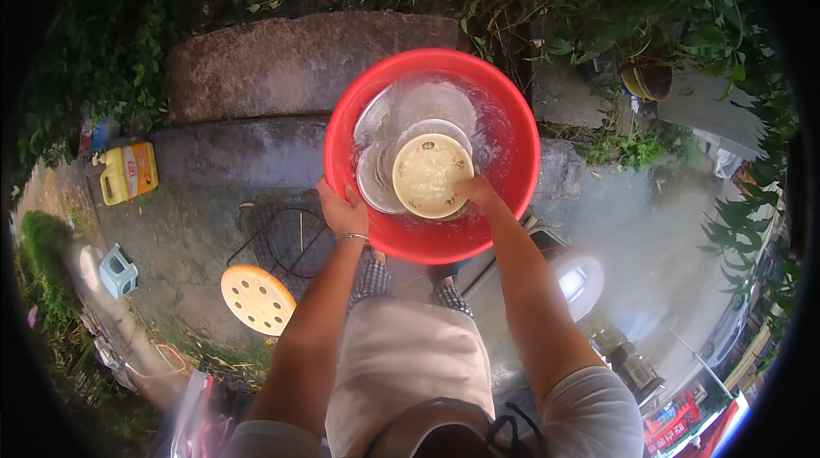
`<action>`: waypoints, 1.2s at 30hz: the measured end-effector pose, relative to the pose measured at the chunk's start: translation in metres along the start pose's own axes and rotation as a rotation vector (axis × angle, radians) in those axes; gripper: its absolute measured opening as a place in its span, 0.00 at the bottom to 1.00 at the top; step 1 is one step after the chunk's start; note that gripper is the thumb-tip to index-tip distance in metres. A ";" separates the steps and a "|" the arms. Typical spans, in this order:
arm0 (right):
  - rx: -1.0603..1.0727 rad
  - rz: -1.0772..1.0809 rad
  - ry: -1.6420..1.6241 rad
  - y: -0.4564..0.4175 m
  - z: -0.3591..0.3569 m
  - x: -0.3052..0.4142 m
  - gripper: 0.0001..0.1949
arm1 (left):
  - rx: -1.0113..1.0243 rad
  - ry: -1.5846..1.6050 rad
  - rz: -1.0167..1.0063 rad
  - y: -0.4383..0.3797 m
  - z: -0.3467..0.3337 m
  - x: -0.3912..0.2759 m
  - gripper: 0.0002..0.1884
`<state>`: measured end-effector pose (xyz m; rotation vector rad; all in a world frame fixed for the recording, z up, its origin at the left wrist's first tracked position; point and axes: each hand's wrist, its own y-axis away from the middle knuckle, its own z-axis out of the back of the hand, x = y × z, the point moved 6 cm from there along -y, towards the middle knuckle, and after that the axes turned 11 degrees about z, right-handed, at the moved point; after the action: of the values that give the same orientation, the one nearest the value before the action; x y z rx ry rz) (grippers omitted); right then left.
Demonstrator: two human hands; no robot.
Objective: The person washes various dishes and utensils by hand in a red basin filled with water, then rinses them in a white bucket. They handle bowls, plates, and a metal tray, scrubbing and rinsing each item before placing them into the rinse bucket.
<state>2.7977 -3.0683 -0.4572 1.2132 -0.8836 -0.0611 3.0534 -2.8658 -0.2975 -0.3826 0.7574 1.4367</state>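
A large red plastic basin (432, 251) with soapy-looking water is in front of me. Several metal plates or lids (442, 99) lie inside, partly under the water. Above them is a cream bowl (432, 176) with small printed designs, holding some cloudy liquid. My right hand (477, 193) reaches over the basin and grips the bowl's right edge, its fingertips partly hidden. My left hand (344, 209) clasps the basin's left rim, thumb on the inner side.
An orange round stool seat (258, 300) stands lower left. Farther left are a yellow jug (129, 173) and a light blue plastic stool (118, 271). Behind the basin lies a stone slab (288, 67); a white basin (580, 282) sits lower right, and leafy plants border the ground.
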 end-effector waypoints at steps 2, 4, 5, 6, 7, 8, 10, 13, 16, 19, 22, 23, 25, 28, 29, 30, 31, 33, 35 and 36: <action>-0.052 0.114 0.258 -0.029 0.006 -0.009 0.18 | 0.017 0.034 0.001 0.001 -0.004 0.002 0.22; 0.083 0.231 0.520 -0.036 0.018 -0.013 0.16 | 0.011 0.025 -0.039 0.005 -0.009 -0.001 0.22; 0.151 0.302 0.729 -0.036 0.018 -0.009 0.15 | 0.001 0.016 -0.058 0.004 -0.010 -0.001 0.22; 0.246 0.389 1.100 -0.027 0.005 0.016 0.15 | -0.016 -0.001 -0.056 0.001 -0.006 0.002 0.22; 0.336 0.473 1.473 -0.009 -0.007 0.042 0.15 | -0.030 -0.014 -0.055 0.000 -0.001 0.003 0.22; 0.130 0.474 1.250 0.017 -0.004 0.066 0.16 | -0.037 -0.022 -0.053 0.002 0.002 0.002 0.22; -0.274 0.463 0.793 0.079 0.014 0.092 0.20 | -0.052 -0.028 -0.035 0.000 0.002 0.005 0.22; -0.418 0.630 0.827 0.122 0.027 0.096 0.29 | -0.050 -0.033 -0.034 0.002 -0.002 0.004 0.22; -0.554 0.782 0.918 0.177 0.024 0.144 0.31 | -0.021 -0.020 -0.023 0.003 -0.002 0.000 0.23; -0.600 0.902 0.938 0.202 0.028 0.169 0.27 | -0.025 -0.011 -0.033 0.003 0.002 -0.003 0.23; -0.662 1.107 0.955 0.211 0.038 0.176 0.24 | -0.029 0.016 -0.069 0.003 0.002 -0.003 0.23; -0.681 1.170 0.963 0.215 0.039 0.184 0.24 | -0.040 0.015 -0.091 0.000 0.002 0.001 0.23; -0.743 1.304 0.982 0.219 0.050 0.192 0.24 | -0.023 0.022 -0.087 0.000 -0.001 0.000 0.22; -0.868 1.418 0.857 0.234 0.077 0.199 0.24 | -0.013 0.028 -0.116 -0.004 -0.005 0.005 0.21; -0.913 1.304 0.744 0.237 0.093 0.189 0.24 | -0.007 0.002 -0.140 -0.006 -0.008 0.006 0.22; -1.001 1.285 0.607 0.253 0.113 0.179 0.21 | -0.001 0.007 -0.120 -0.004 -0.009 0.009 0.22; -1.097 1.171 0.549 0.265 0.132 0.157 0.20 | 0.006 0.009 -0.101 -0.004 -0.010 0.010 0.23; -1.224 0.907 0.337 0.294 0.173 0.093 0.18 | 0.038 0.033 -0.038 -0.007 -0.013 0.012 0.23; -1.346 0.740 0.140 0.315 0.209 0.000 0.17 | 0.056 0.046 0.011 -0.009 -0.009 0.017 0.22; -1.389 0.618 0.110 0.330 0.226 -0.050 0.15 | 0.057 0.046 0.014 -0.008 -0.005 0.016 0.21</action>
<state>2.4913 -3.0922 -0.1963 -0.3560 -0.8080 -0.0834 3.0589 -2.8579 -0.3134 -0.3684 0.8383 1.4197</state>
